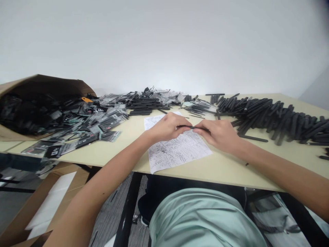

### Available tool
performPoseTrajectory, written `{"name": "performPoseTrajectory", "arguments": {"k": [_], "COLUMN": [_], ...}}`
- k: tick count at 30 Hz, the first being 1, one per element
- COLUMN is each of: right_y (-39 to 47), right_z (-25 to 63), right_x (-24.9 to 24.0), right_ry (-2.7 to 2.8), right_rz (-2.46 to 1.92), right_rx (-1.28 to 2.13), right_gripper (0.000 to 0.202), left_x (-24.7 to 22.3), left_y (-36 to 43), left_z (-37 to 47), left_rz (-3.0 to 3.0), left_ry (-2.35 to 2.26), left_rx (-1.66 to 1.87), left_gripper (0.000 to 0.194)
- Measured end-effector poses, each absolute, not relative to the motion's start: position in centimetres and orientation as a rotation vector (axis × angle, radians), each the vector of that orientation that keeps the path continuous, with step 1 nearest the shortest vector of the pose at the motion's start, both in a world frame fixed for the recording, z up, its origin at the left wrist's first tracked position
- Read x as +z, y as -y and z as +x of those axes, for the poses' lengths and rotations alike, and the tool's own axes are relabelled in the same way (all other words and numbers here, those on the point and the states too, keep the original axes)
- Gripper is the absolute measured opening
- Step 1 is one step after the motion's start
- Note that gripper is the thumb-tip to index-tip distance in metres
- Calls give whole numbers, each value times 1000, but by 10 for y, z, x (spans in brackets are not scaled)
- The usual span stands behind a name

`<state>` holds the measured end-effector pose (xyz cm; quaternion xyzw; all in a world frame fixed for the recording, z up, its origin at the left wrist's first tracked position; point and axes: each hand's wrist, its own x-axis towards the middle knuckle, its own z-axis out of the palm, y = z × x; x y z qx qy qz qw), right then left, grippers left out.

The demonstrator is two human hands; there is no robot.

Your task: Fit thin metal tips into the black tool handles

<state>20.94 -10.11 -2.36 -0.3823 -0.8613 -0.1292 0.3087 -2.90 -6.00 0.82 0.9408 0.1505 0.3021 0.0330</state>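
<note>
Between my two hands a thin black pen-like stick (pixel 193 127) lies level above a scribbled sheet of paper (pixel 177 151). My left hand (pixel 171 127) pinches its left end, and my right hand (pixel 218 133) grips the right end, the fingertips of both nearly meeting. Dark scribbles cover much of the white sheet, which rests on the pale yellow table (pixel 128 151). Thin refills or sticks (pixel 199 107) lie loose just behind the hands. My fingers hide part of the stick.
A large pile of black pens (pixel 272 118) spreads over the right side. Plastic packages (pixel 110 120) heap at the left, spilling from a tipped cardboard box (pixel 5 133). Black pens (pixel 144 104) lie stacked at the back. An open carton (pixel 36 206) stands below the table's left edge.
</note>
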Motion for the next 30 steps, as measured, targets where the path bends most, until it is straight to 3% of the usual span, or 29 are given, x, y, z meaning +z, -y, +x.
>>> {"name": "performPoseTrajectory", "arguments": {"k": [6, 15, 30], "right_y": [97, 99, 111], "right_z": [212, 211, 196], "right_x": [-23, -25, -28], "right_ry": [2347, 2380, 2303], "right_rz": [-1021, -905, -868], "right_rx": [-117, -285, -477], "right_gripper": [29, 27, 29], "left_x": [4, 8, -5], "left_y": [59, 71, 80], "left_z": [-28, -25, -14], "left_rz": [2919, 2756, 2600], "left_ry": [-477, -535, -597], "left_rx": [853, 930, 913], "left_gripper": [23, 16, 48]}}
